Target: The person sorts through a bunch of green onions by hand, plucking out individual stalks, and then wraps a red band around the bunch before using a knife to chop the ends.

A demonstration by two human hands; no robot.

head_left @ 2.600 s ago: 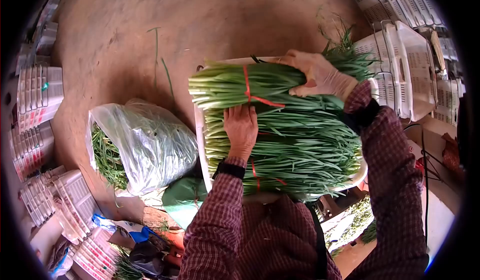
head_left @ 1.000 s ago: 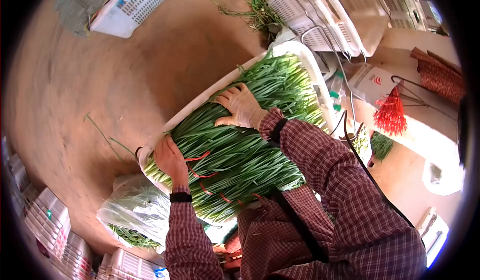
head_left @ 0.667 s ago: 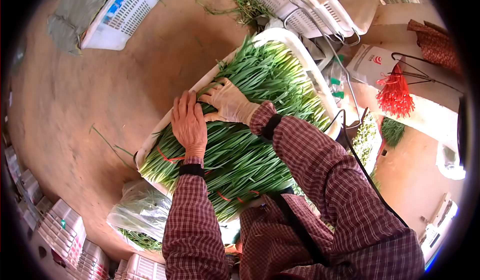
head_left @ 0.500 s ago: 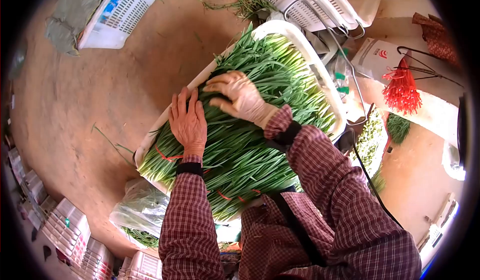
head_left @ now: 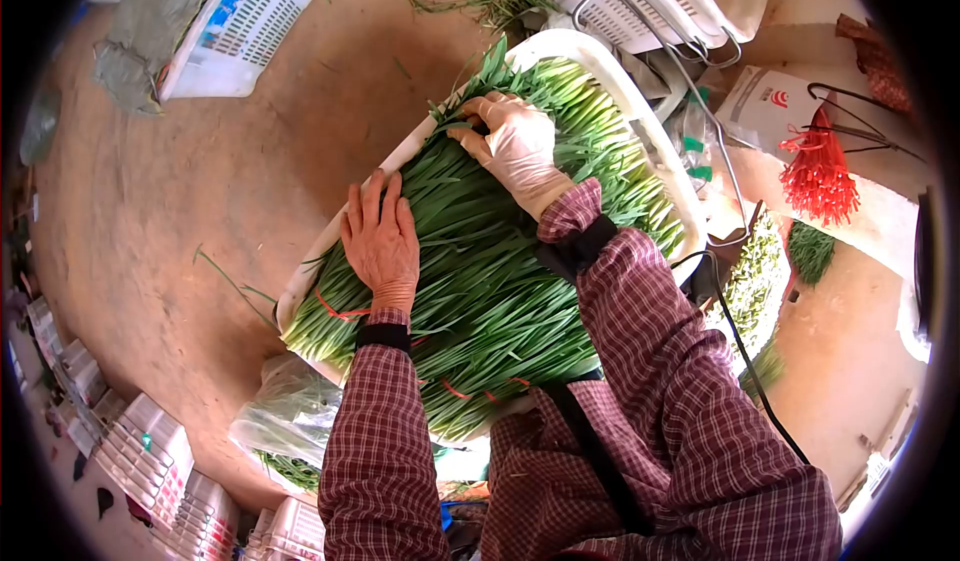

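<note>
Long garlic chives [head_left: 480, 261], dark green with pale stem ends, fill a white plastic crate [head_left: 660, 141]. Red ties [head_left: 340, 309] circle some bundles along the near side. My bare left hand [head_left: 382, 243] lies flat on the leaves by the crate's left rim, fingers stretched out and holding nothing. Farther up, my right hand [head_left: 518, 149], in a pale glove, bends its fingers and thumb around leaf tips near the far rim. Its fingertips are partly sunk among the leaves.
A white basket [head_left: 240, 36] stands on the brown floor at upper left. More white baskets [head_left: 610, 11] and a bent metal rod [head_left: 690, 81] are at upper right. Red ties hang in a bunch [head_left: 820, 176] at right. A clear plastic bag [head_left: 285, 411] lies below the crate.
My right hand has moved up and away across the chives, its fingers now curled into the leaf tips. My left hand stays flat in nearly the same spot. The view has shifted slightly.
</note>
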